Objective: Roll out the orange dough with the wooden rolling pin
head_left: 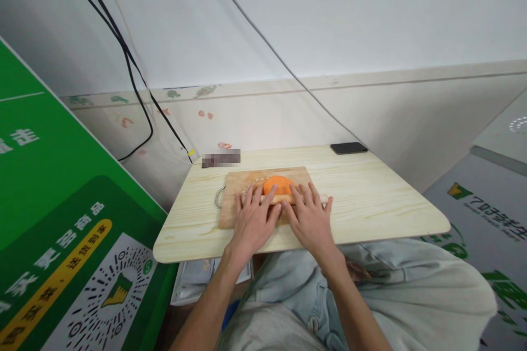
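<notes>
On a wooden cutting board (pixel 231 209) lies a smooth, rounded orange piece (pixel 279 184) that looks like dough or clay. A pale wooden rolling pin (pixel 283 198) lies across its near edge, running left to right. My left hand (pixel 254 219) rests over the pin's left part with its fingers stretched forward and spread. Over the right part lies my right hand (pixel 310 216), palm down, fingers also spread, with the pin's end showing beyond them. Both thumbs point inward and nearly meet. Neither hand is wrapped round the pin. Pale crumbs or marks show on the board's left side.
The board stands on a small pale wood-grain table (pixel 382 203) against the wall. At the back right lies a black phone (pixel 348 148); a blurred dark object (pixel 221 158) sits at the back left. Black cables (pixel 135 66) hang at left beside a green panel (pixel 49 175).
</notes>
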